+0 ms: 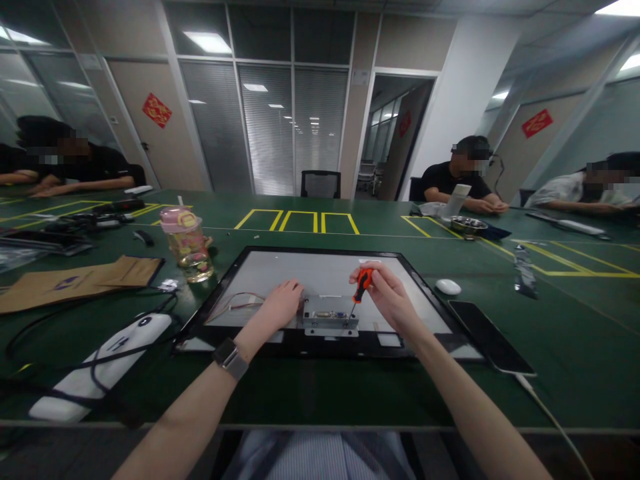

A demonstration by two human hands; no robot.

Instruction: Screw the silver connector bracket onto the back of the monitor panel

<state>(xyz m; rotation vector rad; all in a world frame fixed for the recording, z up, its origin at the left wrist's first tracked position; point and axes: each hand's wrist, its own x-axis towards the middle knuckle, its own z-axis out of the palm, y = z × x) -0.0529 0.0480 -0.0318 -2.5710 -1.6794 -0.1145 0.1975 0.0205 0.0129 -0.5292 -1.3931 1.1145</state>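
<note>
A flat monitor panel (320,270) lies face down on the green table, its grey metal back up inside a black frame. A small metal port bracket (330,319) sits near its front edge. My right hand (387,293) is closed on an orange-and-black screwdriver (361,287), whose tip points down at the bracket's right end. My left hand (280,305) rests with curled fingers against the bracket's left side. Thin coloured wires (237,303) run across the panel to the left of that hand.
A pink-lidded bottle (189,245), brown paper bags (75,280), black cables and a white device (100,373) lie to the left. A white mouse (449,287) and a black phone (490,337) lie to the right. Three other people sit around the table.
</note>
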